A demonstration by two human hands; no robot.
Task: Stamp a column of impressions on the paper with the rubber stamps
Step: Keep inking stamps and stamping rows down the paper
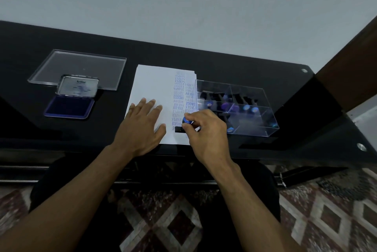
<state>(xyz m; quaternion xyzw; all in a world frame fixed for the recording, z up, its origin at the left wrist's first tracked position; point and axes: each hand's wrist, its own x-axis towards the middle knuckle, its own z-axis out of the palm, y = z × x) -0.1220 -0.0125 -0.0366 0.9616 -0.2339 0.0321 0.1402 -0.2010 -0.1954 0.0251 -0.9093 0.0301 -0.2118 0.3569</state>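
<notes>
Right now the right hand (pixel 204 129) pinches a rubber stamp (pixel 184 124) by its blue-capped handle, fingers curled round it, with the stamp's black base set down on the paper (pixel 151 82) near the sheet's near edge. Just beyond that hand, a column of blue impressions (pixel 179 98) runs away up the sheet — SAMPLE and AIR MAIL can be read among them — and a second, shorter column sits beside it toward the sheet's right edge.

The left hand (pixel 144 127) lies flat on the paper just left of the stamping hand, fingers straight and spread, pressing the sheet down; its thumb reaches toward the stamp without touching it.

Immediately to the right of the right hand stands a clear plastic organiser (pixel 255 127), its compartments holding more stamps (pixel 234 103) with black bases and blue or purple caps; its left wall overlaps the paper's right edge. Well off to the left of the left hand, an ink pad (pixel 69 107) lies open — dark blue pad toward the person, silver lid tipped back. The lid leans on a clear flat tray (pixel 81 64) lying beyond it. Everything rests on a black glass-topped table (pixel 204 54).
</notes>
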